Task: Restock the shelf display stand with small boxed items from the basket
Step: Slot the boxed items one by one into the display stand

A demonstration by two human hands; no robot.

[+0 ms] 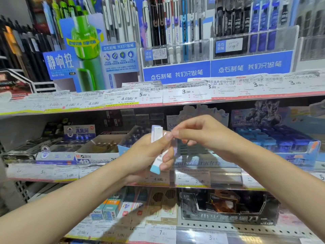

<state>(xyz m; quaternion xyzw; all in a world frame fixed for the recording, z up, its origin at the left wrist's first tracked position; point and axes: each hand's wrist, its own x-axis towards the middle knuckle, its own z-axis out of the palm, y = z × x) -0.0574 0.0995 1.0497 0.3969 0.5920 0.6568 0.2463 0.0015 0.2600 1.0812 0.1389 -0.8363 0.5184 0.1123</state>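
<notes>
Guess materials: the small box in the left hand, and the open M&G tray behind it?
Small box: probably matte printed card, judging by crisp folded edges; a plastic sleeve is possible. M&G tray: cardboard, with a raw brown interior and printed white front.

One head-worn wide-angle camera faces forward, slightly downward. It sits close to the stationery shelves (158, 101), both forearms reaching in from below.

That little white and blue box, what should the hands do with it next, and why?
Probably take it to the shelf. The left hand grips the small box upright in mid-air, and the right hand pinches at its top corner. It still sits in front of the display boxes, not in one.
</notes>
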